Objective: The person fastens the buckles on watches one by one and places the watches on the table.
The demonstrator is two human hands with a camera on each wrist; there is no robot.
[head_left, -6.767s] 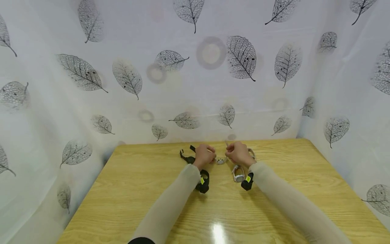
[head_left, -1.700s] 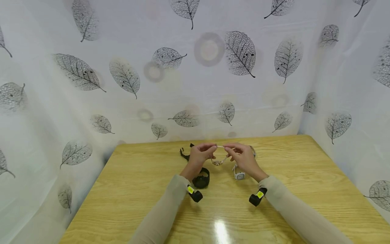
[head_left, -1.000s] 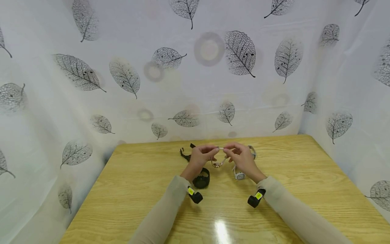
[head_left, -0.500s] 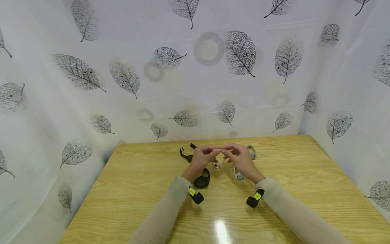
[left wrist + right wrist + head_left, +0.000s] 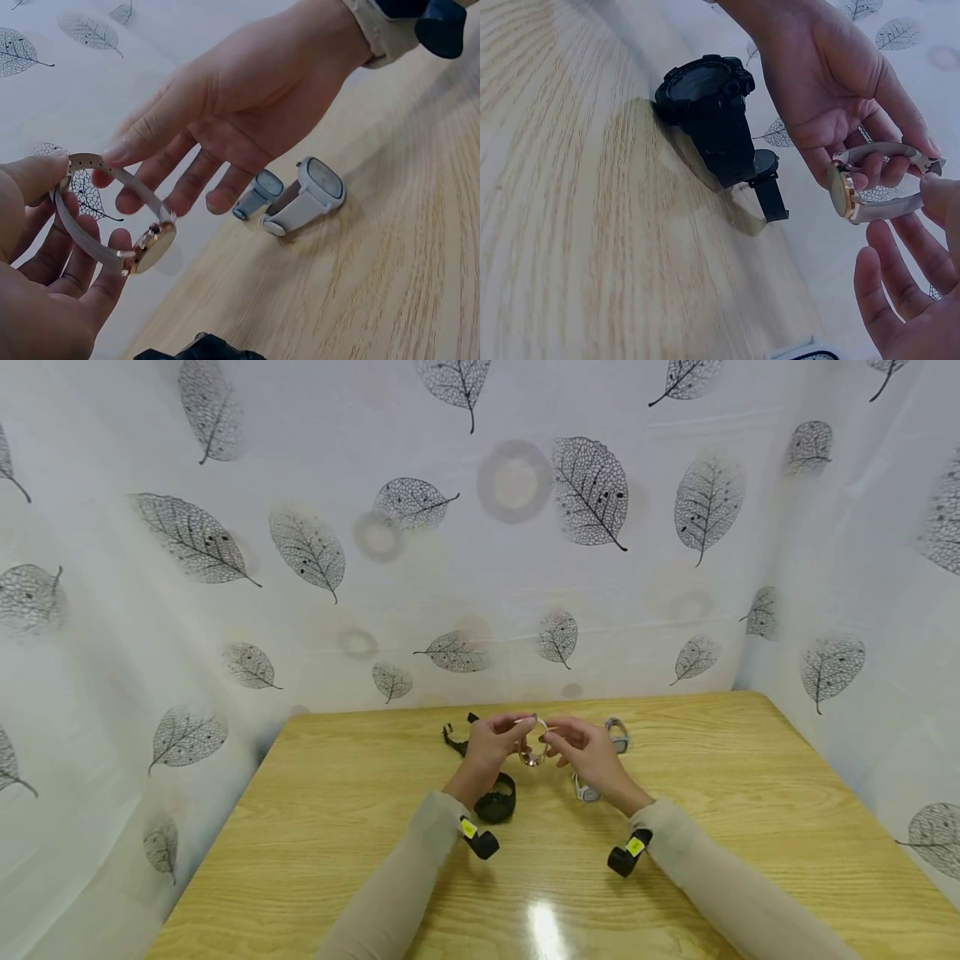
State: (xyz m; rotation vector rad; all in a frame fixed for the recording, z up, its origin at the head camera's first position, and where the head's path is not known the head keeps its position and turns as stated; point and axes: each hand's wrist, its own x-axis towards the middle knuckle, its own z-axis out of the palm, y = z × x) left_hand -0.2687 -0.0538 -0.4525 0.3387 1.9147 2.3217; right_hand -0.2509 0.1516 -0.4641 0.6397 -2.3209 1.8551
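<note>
A wristwatch (image 5: 532, 761) with a rose-gold case (image 5: 154, 249) and pale strap hangs between both hands, its strap forming a loop. My left hand (image 5: 489, 750) pinches the strap near the buckle (image 5: 928, 165) between thumb and fingers. On the other side, my right hand (image 5: 596, 762) holds the strap with thumb and fingertips, by the holes seen in the left wrist view. The watch case hangs at the bottom of the loop, apart from the table. In the head view the fingers partly cover the strap.
A chunky black watch (image 5: 495, 807) stands on the wooden table (image 5: 360, 827) near my left wrist, with a slimmer black watch (image 5: 454, 743) behind. By my right hand are a white watch (image 5: 587, 792) and a grey-blue one (image 5: 619, 739). A leaf-print curtain (image 5: 465, 568) hangs behind.
Earlier the watch was lower between the hands with its strap ends apart. The ends have come together into a loop, and my right hand's grip has shifted slightly down the strap.
</note>
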